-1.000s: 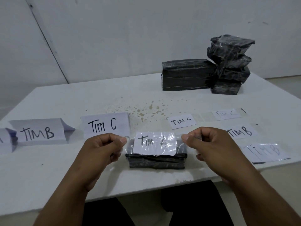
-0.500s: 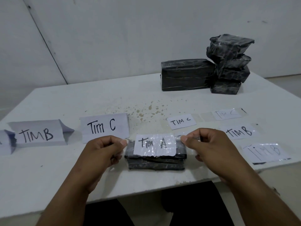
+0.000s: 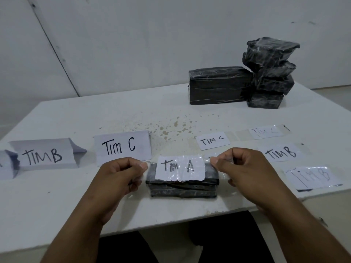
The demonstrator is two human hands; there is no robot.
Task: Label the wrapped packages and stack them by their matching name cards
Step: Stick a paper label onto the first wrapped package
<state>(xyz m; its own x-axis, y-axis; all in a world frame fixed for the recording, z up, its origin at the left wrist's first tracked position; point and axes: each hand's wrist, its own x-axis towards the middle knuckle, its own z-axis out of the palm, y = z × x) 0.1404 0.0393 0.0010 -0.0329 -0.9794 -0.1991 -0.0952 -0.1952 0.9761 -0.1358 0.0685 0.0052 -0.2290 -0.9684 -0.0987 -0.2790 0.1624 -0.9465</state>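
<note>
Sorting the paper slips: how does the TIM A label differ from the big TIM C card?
The TIM A label sits under shiny clear tape, held at both ends over a black package; the TIM C card lies bare on the table. The label looks smaller. Both are white with black handwriting.

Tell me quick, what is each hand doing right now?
Left hand: grip closed, pinching the left end of the clear tape on the TIM A label.
Right hand: grip closed, pinching the tape's right end.
</note>
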